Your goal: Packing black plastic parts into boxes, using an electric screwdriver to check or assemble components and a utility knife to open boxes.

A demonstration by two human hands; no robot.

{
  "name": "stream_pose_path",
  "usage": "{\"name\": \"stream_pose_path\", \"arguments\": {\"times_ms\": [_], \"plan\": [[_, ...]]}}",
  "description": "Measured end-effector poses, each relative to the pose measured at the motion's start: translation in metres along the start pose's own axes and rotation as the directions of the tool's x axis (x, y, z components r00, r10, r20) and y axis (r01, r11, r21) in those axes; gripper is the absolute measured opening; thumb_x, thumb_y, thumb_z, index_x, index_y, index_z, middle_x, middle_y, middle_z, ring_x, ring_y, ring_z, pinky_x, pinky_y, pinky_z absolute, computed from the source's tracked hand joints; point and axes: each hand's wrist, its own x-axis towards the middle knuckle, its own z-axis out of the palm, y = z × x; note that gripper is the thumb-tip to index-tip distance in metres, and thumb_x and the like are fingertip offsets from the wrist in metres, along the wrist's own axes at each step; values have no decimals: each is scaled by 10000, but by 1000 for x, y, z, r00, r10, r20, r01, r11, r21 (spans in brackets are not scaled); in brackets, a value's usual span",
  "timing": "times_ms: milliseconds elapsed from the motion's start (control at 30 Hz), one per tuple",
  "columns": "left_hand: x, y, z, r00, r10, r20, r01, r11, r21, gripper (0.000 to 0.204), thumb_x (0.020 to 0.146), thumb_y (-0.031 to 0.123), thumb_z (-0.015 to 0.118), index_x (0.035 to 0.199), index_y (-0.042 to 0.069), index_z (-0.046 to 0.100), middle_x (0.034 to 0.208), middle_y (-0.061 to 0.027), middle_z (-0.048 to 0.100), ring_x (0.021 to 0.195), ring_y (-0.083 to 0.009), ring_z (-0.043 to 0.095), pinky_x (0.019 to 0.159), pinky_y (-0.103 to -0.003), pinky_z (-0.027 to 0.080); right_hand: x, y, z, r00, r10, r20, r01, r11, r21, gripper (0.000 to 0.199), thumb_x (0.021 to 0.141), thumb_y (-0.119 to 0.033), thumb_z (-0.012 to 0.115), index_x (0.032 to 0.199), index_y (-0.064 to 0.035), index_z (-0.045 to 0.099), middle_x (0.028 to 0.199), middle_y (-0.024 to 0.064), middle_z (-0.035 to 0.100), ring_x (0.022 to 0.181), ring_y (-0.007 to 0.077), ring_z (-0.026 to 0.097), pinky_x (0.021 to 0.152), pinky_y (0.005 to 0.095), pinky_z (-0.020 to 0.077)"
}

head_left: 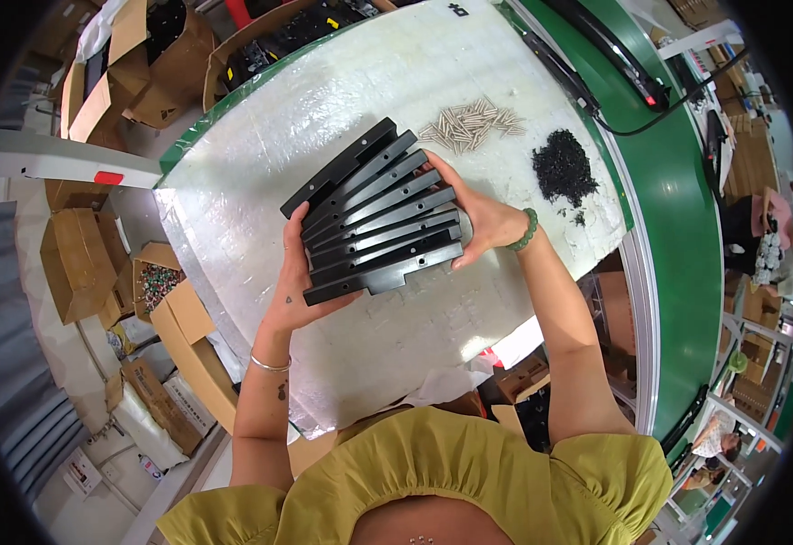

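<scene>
Between my two hands is a fanned stack of several long black plastic bars (383, 204) with small holes along their edges. My left hand (296, 277) grips the stack's left end, its thumb up along the side and the other fingers hidden beneath. At the right end my right hand (478, 218) is wrapped round the bars, fingers at the far side and thumb at the near side. Beyond the stack lies a pile of slim silvery pins (471, 124) on the white-covered table (242, 218). To its right is a heap of tiny black pieces (564, 168).
A green conveyor belt (687, 263) runs along the table's right side, with long black parts (610, 45) on it. An open carton of black parts (278, 50) stands beyond the far edge. More cardboard boxes (83, 259) are on the left, beside a white post (60, 159).
</scene>
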Motion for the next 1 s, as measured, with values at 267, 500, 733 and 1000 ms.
{"name": "stream_pose_path", "arguments": {"times_ms": [267, 500, 733, 1000], "plan": [[17, 10, -17, 946, -310, -93, 194, 774, -603, 845, 635, 47, 702, 1356, 111, 267, 1140, -62, 526, 1072, -184, 482, 912, -308, 403, 65, -64, -12, 969, 184, -167, -130, 947, 293, 866, 705, -261, 751, 1370, -24, 251, 1222, 72, 480, 1091, 142, 451, 956, 278, 349], [27, 1, -42, 679, -734, -5, 416, 391, -821, 347, 811, 363, 575, 1042, 105, 562, 978, -32, 585, 855, -186, 528, 832, -492, 434, 161, -76, -21, 934, 325, -148, -356, 883, -307, 797, 637, -600, 668, 1137, 8, 536, 1079, 129, 599, 999, 211, 557, 891, 294, 411], [40, 29, -30, 645, -608, -463, 223, 729, -647, 419, 819, 360, 581, 1179, 159, 509, 1096, -34, 551, 950, -186, 537, 817, -495, 421, 181, -41, -39, 901, 416, 125, -382, 895, -228, 1099, 561, -617, 693, 1380, -56, 221, 1369, 127, 357, 1274, 262, 300, 1032, 413, 232], [47, 14, -12, 664, -680, -312, 233, 585, -777, 561, 803, 544, 511, 1217, 167, 474, 1146, 11, 559, 1043, -152, 515, 828, -347, 380, 161, -54, -38, 887, 400, 233, -435, 892, 126, 863, 599, -651, 634, 1319, -251, 376, 1336, 14, 402, 1243, 220, 331, 927, 509, 313]]}}
